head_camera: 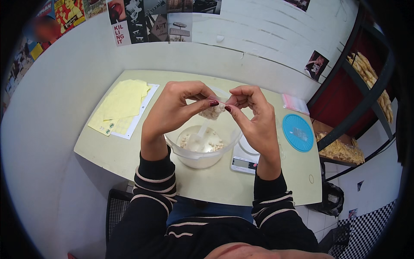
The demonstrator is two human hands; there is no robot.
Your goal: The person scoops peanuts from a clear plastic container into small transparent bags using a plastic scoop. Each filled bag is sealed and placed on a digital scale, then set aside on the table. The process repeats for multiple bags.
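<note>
A small clear zip bag (212, 112) filled with pale, nut-like pieces hangs above a translucent plastic tub (200, 158). Its top edge is pinched between the thumb and fingers of my left hand (181, 108) on one side and of my right hand (254, 113) on the other. Inside the tub lies a translucent scoop (198, 139) among a few scattered pale pieces (216, 145). Partly hidden by my right forearm, a white digital kitchen scale (245, 163) stands right of the tub.
Yellow sticker sheets (121, 102) lie on the table's left. At right are a blue round lid (298, 132) with small clear bags on it, a stack of pink-edged zip bags (296, 103) and a rubber band (311, 179). A dark shelf (354, 77) with bagged snacks stands beyond the right edge.
</note>
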